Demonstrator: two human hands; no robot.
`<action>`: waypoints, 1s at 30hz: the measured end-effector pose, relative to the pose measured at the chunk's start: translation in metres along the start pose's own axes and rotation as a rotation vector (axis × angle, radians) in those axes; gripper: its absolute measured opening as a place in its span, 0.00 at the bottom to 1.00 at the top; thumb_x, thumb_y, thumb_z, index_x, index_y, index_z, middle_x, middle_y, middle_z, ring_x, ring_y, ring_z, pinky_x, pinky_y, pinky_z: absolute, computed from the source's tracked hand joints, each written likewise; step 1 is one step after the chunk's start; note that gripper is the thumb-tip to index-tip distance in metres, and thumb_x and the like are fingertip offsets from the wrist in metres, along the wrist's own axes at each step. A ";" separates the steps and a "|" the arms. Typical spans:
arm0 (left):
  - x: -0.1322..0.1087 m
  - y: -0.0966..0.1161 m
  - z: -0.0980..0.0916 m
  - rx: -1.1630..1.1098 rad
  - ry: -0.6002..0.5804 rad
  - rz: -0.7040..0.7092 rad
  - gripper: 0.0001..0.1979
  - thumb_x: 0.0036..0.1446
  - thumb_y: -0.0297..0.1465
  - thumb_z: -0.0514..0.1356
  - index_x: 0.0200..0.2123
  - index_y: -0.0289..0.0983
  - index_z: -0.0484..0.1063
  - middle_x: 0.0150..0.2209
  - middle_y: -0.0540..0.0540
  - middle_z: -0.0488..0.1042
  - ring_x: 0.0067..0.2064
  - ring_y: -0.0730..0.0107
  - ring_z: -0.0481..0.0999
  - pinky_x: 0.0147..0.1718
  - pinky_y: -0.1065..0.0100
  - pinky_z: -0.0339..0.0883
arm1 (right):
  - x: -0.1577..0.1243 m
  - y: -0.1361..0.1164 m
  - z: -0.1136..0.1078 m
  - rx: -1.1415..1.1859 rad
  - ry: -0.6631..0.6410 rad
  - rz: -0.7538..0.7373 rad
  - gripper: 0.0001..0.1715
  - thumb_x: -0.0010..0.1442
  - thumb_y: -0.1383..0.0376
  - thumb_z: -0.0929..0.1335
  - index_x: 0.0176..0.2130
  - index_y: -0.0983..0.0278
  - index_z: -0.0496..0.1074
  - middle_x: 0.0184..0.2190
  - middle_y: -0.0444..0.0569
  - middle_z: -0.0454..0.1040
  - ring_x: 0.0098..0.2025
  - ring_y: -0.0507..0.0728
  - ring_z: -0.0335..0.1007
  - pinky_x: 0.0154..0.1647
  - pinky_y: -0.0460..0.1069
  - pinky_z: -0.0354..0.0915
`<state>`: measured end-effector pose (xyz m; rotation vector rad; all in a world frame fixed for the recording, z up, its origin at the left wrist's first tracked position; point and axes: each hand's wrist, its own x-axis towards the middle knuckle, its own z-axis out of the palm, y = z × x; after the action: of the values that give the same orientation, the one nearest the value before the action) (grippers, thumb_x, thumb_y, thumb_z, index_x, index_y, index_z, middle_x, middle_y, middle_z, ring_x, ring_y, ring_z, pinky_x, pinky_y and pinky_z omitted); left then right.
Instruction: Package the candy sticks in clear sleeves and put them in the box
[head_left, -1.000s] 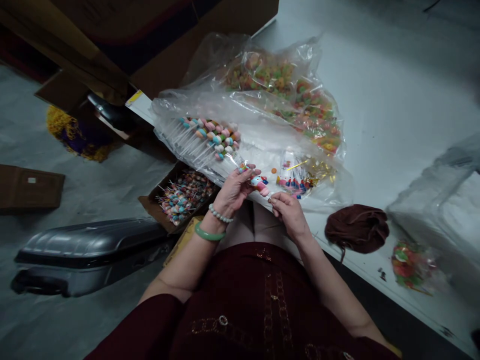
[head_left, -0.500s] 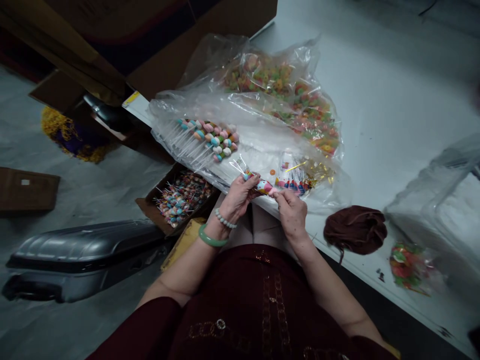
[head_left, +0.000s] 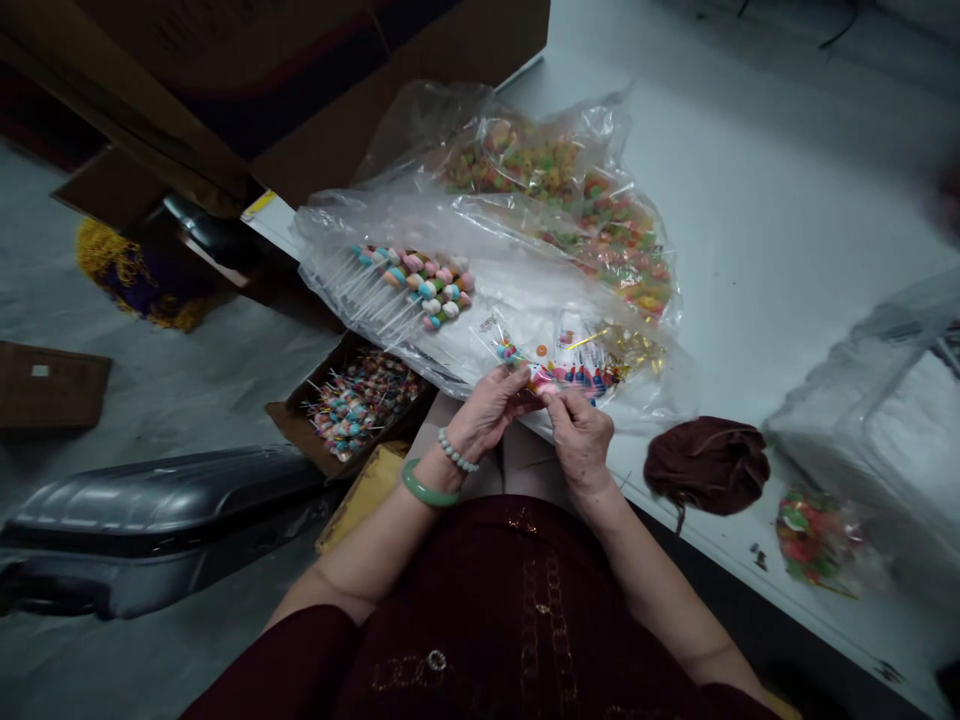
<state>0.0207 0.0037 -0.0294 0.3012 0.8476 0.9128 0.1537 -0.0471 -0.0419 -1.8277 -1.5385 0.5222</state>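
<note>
Between my hands is a candy stick in a clear wrapper with a colourful print. My left hand, with a bead bracelet and a green bangle at its wrist, is closed around the wrapped candy. Fingers of my right hand pinch the pink end of the wrapper. Just beyond lie a stack of printed wrappers, a bunch of gold twist ties and one small orange candy ring. To the left on the plastic rest several marshmallow candy skewers with white sticks.
A clear plastic bag of gummy rings spreads over the white table. Below the table's left edge stands a cardboard box of wrapped candy sticks. A brown cloth pouch lies at right; a grey suitcase is on the floor.
Both hands still hold the wrapped candy stick at nearly the same place. My left fingers have shifted slightly to the right along it, and the view has tilted a little.
</note>
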 end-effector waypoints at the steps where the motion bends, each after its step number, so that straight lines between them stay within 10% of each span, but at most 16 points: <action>1: 0.000 -0.001 -0.001 0.021 0.008 -0.003 0.19 0.43 0.39 0.73 0.34 0.34 0.72 0.31 0.48 0.77 0.32 0.72 0.76 0.36 0.67 0.72 | 0.000 0.002 0.001 0.017 0.001 0.005 0.21 0.65 0.52 0.64 0.26 0.60 0.71 0.20 0.43 0.69 0.22 0.51 0.59 0.29 0.46 0.53; 8: -0.001 -0.003 -0.007 0.274 0.214 -0.001 0.23 0.44 0.49 0.69 0.24 0.33 0.71 0.20 0.49 0.72 0.21 0.74 0.70 0.24 0.70 0.65 | -0.001 0.002 0.003 0.057 -0.024 0.036 0.20 0.64 0.52 0.64 0.26 0.60 0.72 0.20 0.42 0.67 0.23 0.51 0.58 0.29 0.46 0.54; 30: -0.012 -0.012 0.008 0.387 0.174 0.175 0.12 0.46 0.30 0.67 0.18 0.34 0.68 0.17 0.53 0.65 0.22 0.79 0.62 0.25 0.72 0.54 | 0.003 0.004 0.005 -0.174 0.066 0.031 0.22 0.65 0.54 0.62 0.25 0.61 0.70 0.19 0.44 0.68 0.22 0.52 0.59 0.27 0.48 0.48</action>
<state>0.0300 -0.0123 -0.0246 0.6466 1.1741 0.9429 0.1537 -0.0431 -0.0476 -1.9822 -1.5544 0.3476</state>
